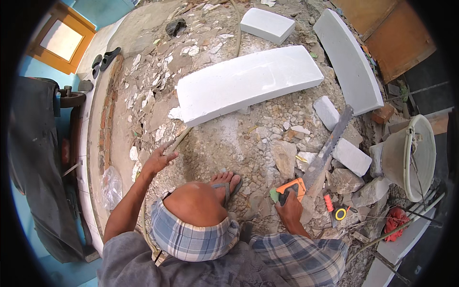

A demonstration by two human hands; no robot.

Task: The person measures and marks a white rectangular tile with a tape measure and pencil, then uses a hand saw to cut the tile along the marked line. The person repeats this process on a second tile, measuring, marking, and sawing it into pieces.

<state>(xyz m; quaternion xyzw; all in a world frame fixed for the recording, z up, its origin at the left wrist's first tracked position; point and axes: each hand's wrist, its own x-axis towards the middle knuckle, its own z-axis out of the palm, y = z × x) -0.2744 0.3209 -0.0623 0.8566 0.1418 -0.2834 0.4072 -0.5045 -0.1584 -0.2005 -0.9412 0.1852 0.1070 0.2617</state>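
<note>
Left hand (157, 162): fingers parted at hose (180, 138), grip unclear; right hand (290, 211): fingers wrapped round saw handle (300, 187)

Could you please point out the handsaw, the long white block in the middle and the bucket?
Handsaw (322, 155), head view: on the middle of its blade.
Long white block (251, 81), head view: on its upper face.
Bucket (396, 153), head view: on its outer wall.

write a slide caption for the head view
Right hand holds an orange-handled handsaw near a long white block on rubble.
</note>
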